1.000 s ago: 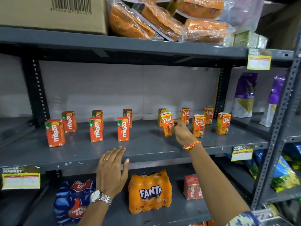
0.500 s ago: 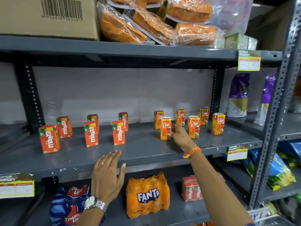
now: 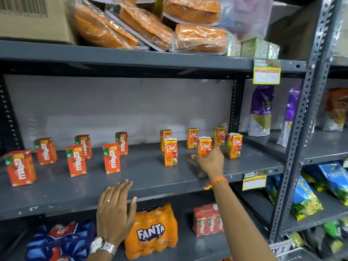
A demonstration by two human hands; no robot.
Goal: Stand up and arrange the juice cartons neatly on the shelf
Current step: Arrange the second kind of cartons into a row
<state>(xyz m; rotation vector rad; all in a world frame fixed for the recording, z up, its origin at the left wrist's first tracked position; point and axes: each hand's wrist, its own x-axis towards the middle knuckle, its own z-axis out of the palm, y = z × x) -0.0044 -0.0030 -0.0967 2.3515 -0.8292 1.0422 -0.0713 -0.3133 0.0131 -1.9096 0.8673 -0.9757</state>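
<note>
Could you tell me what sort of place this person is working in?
Most likely a small supermarket or its stockroom: grey slotted-steel shelving carries yellow "Super Market" price tags, with Real apple juice cartons, Maaza cartons and a shrink-wrapped Fanta multipack stocked on it.

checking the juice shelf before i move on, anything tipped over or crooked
Nothing is tipped: all the Maaza cartons and Real cartons stand upright. They are loosely staggered, though, not in straight rows. The right hand is at one Real carton.
</note>
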